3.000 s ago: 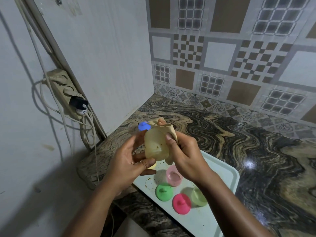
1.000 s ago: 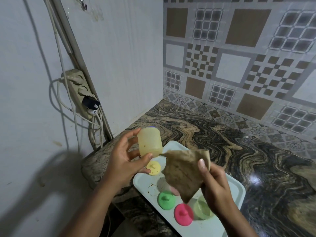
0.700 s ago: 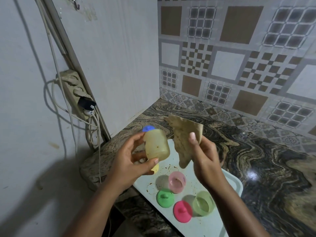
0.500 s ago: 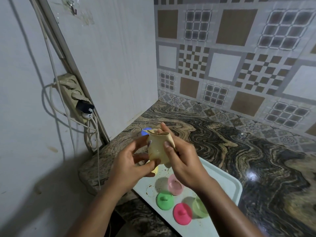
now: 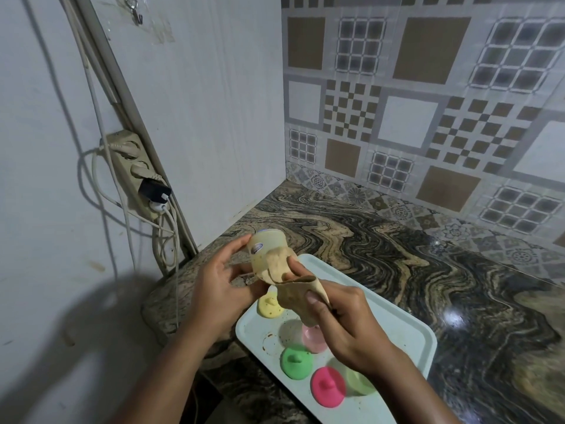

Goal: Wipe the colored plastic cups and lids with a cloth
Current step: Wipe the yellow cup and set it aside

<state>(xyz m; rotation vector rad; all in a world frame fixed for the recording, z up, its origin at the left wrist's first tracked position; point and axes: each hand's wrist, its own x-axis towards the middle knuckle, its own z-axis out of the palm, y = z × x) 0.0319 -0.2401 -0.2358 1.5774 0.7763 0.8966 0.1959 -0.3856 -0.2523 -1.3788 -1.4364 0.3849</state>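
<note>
My left hand (image 5: 218, 289) grips a pale yellow plastic cup (image 5: 265, 250) held over the counter, its base turned towards me. My right hand (image 5: 345, 319) pinches a stained beige cloth (image 5: 293, 289), one end of which lies against the cup's side. Below, a light blue tray (image 5: 406, 332) carries a yellow lid (image 5: 269, 306), a green lid (image 5: 296, 361), a bright pink lid (image 5: 328, 387), a pale pink cup (image 5: 312, 338) and a light green cup (image 5: 360, 385), both cups partly hidden by my right hand.
The tray sits on a dark marbled counter (image 5: 397, 255) near its front edge. A white wall is on the left with a power strip (image 5: 137, 169), a black charger and hanging cables. Patterned tiles cover the back wall.
Half a second ago my right hand pressed the cloth round the cup; now it has drawn back down and to the right, and the cloth trails off the cup's side.
</note>
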